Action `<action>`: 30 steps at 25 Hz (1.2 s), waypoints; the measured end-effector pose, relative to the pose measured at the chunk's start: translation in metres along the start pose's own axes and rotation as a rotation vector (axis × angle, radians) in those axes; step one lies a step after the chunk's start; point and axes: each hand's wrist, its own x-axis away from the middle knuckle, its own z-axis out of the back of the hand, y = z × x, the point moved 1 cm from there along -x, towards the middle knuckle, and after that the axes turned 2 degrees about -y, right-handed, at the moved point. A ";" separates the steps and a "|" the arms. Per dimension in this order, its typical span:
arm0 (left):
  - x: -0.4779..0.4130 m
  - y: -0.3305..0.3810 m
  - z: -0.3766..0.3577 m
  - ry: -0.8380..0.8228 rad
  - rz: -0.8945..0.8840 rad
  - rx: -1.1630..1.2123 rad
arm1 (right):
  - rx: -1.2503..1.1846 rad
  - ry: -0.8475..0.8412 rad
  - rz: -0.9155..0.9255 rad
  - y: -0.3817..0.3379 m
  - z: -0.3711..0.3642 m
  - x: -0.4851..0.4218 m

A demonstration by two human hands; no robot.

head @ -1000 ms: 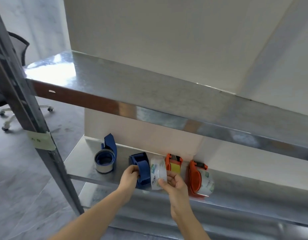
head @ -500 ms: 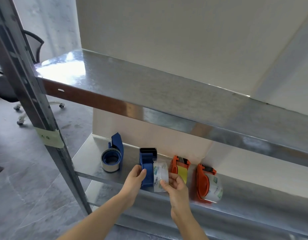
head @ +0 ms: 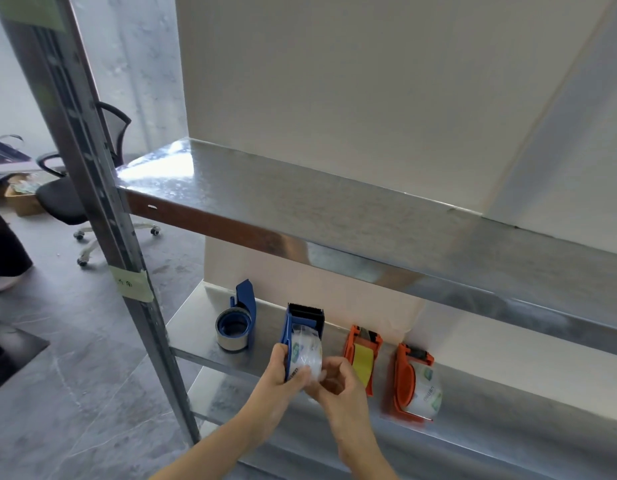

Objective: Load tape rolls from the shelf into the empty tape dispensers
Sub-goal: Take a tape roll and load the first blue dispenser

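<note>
A blue tape dispenser point(head: 293, 323) stands on the lower metal shelf point(head: 196, 313), its toothed end pointing away from me. A clear tape roll point(head: 306, 351) with green print sits against its right side. My left hand point(head: 277, 375) grips the dispenser's near end. My right hand point(head: 335, 379) pinches the roll's lower edge. To the left lies another blue dispenser point(head: 239, 318) holding a silver roll. To the right lie an orange dispenser point(head: 362, 358) with yellow tape and an orange dispenser point(head: 412, 386) with clear tape.
An upper metal shelf point(head: 300, 199) overhangs the lower one. A steel upright post point(head: 102, 202) with a green label stands at left. Beyond it are a black office chair point(head: 75, 195) and a person's leg point(head: 5, 258) on the grey floor.
The camera has moved closer. The blue dispenser now stands more upright with its toothed end away, and the clear roll sits tighter against it, both hands closed around the near end.
</note>
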 end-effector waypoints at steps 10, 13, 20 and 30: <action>0.022 0.031 -0.004 -0.032 -0.194 -0.247 | 0.936 -0.136 0.489 -0.079 0.029 -0.020; 0.023 0.034 -0.006 -0.044 -0.194 -0.276 | 0.531 -0.108 0.385 -0.086 0.029 -0.018; 0.027 0.041 0.004 0.025 -0.238 -0.241 | 0.361 -0.061 0.396 -0.096 0.016 -0.019; 0.022 0.048 0.026 0.052 -0.257 -0.294 | 0.715 0.263 0.432 -0.128 -0.008 -0.031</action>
